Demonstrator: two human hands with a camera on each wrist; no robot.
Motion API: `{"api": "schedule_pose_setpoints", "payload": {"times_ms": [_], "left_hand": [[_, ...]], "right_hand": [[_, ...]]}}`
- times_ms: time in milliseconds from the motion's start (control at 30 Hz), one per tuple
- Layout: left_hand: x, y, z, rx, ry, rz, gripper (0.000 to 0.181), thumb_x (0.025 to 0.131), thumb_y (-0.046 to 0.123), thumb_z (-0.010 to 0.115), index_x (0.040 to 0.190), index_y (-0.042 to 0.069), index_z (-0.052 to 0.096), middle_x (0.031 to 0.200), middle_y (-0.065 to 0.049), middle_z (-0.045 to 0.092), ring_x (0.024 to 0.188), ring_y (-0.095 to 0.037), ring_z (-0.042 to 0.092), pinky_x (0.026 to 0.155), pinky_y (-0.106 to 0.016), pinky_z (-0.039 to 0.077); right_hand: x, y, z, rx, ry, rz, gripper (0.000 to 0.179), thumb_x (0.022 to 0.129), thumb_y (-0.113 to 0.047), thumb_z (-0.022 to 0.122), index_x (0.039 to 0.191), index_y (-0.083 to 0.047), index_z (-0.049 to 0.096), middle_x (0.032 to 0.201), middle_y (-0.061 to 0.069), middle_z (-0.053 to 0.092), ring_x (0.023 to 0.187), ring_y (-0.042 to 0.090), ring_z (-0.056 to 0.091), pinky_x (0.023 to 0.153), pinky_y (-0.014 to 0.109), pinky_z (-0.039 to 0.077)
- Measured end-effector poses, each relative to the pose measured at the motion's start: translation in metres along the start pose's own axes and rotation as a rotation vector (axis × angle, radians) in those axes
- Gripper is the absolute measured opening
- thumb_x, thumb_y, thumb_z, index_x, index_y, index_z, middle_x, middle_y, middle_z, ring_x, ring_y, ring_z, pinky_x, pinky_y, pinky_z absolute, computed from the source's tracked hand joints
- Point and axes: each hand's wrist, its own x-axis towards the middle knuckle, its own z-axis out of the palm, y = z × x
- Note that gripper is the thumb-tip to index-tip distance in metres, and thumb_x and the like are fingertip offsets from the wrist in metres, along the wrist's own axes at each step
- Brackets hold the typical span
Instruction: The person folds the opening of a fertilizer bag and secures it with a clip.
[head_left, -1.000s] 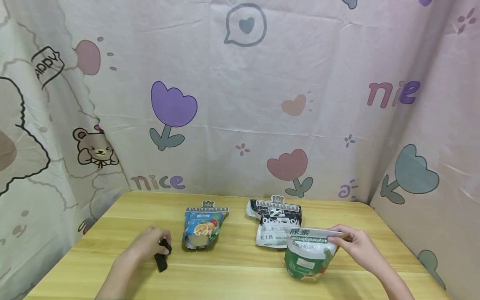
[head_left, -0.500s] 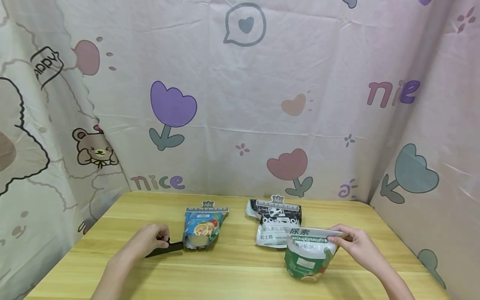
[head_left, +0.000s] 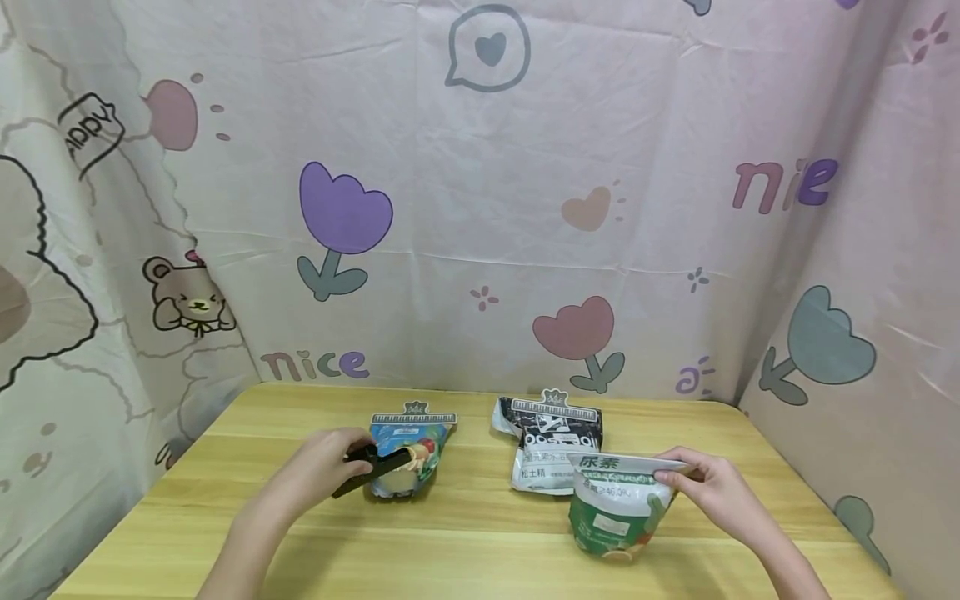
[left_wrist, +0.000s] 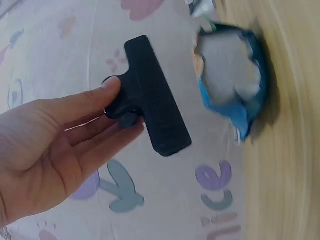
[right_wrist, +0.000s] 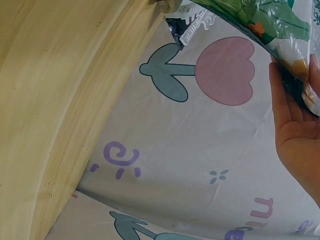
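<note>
My left hand point(head_left: 326, 467) pinches a black bag clip point(left_wrist: 155, 97) between thumb and fingers, raised above the table. In the head view the clip overlaps the blue food bag point(head_left: 412, 442) behind it. At the right, my right hand point(head_left: 708, 487) grips the top corner of a green and white bag point(head_left: 615, 521), whose upper edge is folded flat. The right wrist view shows thumb and fingers of that hand point(right_wrist: 300, 120) on either side of the bag's edge.
A black and white bag point(head_left: 551, 462) with a clip point(head_left: 555, 407) along its top stands behind the green one. Another such clip point(head_left: 414, 417) sits on the blue bag. A printed curtain point(head_left: 465, 208) closes off the wooden table's point(head_left: 457, 550) back and sides.
My left hand has lifted the black bag clip from the table and moved it right, turning it to point toward the right. The right hand and green bag have stayed in place.
</note>
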Motion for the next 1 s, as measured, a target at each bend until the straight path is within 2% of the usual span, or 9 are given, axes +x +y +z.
{"api": "schedule_pose_setpoints", "payload": {"times_ms": [167, 267, 367, 500, 667, 833, 1000], "left_hand": [[0.007, 0.021, 0.009, -0.037, 0.059, 0.029, 0.022, 0.077, 0.004, 0.072, 0.097, 0.001, 0.064, 0.090, -0.006, 0.064, 0.079, -0.020, 0.060, 0.068, -0.035, 0.051], [0.011, 0.034, 0.013, -0.071, 0.082, 0.015, 0.022, 0.079, 0.004, 0.070, 0.100, 0.002, 0.063, 0.094, -0.006, 0.063, 0.084, -0.021, 0.060, 0.071, -0.035, 0.051], [0.017, 0.046, 0.015, -0.106, 0.116, 0.028, 0.023, 0.080, 0.004, 0.069, 0.102, 0.004, 0.062, 0.098, -0.005, 0.063, 0.089, -0.023, 0.060, 0.075, -0.037, 0.050], [0.026, 0.063, 0.018, -0.160, 0.141, 0.110, 0.026, 0.079, 0.000, 0.068, 0.104, 0.001, 0.061, 0.099, -0.008, 0.063, 0.085, -0.022, 0.061, 0.073, -0.032, 0.051], [0.033, 0.081, 0.026, -0.190, 0.137, 0.202, 0.029, 0.081, 0.002, 0.068, 0.109, -0.001, 0.062, 0.101, -0.010, 0.061, 0.079, -0.016, 0.059, 0.066, -0.025, 0.050], [0.041, 0.100, 0.035, -0.263, 0.156, 0.259, 0.028, 0.082, 0.003, 0.067, 0.109, 0.000, 0.062, 0.105, -0.011, 0.061, 0.091, -0.021, 0.060, 0.074, -0.031, 0.052], [0.048, 0.117, 0.045, -0.331, 0.207, 0.302, 0.028, 0.082, 0.005, 0.067, 0.109, -0.001, 0.062, 0.106, -0.012, 0.062, 0.095, -0.023, 0.059, 0.078, -0.031, 0.051]], "right_hand": [[0.000, 0.000, 0.000, 0.008, -0.004, 0.012, 0.010, 0.083, -0.008, 0.066, 0.093, -0.006, 0.067, 0.081, -0.001, 0.065, 0.065, 0.009, 0.057, 0.055, 0.026, 0.049], [0.001, -0.001, 0.000, 0.011, -0.014, 0.033, 0.011, 0.084, -0.010, 0.066, 0.094, -0.006, 0.067, 0.083, 0.000, 0.065, 0.065, 0.009, 0.057, 0.055, 0.026, 0.049], [0.001, -0.001, -0.001, 0.012, -0.025, 0.043, 0.011, 0.085, -0.011, 0.065, 0.094, -0.006, 0.067, 0.084, 0.001, 0.065, 0.065, 0.009, 0.056, 0.055, 0.026, 0.048], [0.001, -0.002, -0.002, 0.010, -0.029, 0.047, 0.011, 0.085, -0.011, 0.065, 0.094, -0.006, 0.067, 0.083, 0.001, 0.065, 0.064, 0.009, 0.055, 0.054, 0.026, 0.048], [0.001, -0.003, -0.001, 0.006, -0.026, 0.063, 0.012, 0.084, -0.012, 0.066, 0.094, -0.006, 0.067, 0.081, 0.000, 0.065, 0.064, 0.009, 0.055, 0.055, 0.026, 0.047], [0.001, -0.003, -0.002, 0.000, -0.025, 0.076, 0.012, 0.084, -0.012, 0.066, 0.094, -0.006, 0.067, 0.081, 0.000, 0.064, 0.063, 0.009, 0.054, 0.054, 0.026, 0.046], [0.001, -0.003, -0.002, 0.005, -0.025, 0.077, 0.012, 0.084, -0.012, 0.066, 0.094, -0.006, 0.067, 0.081, 0.000, 0.064, 0.063, 0.010, 0.054, 0.054, 0.026, 0.047]]}}
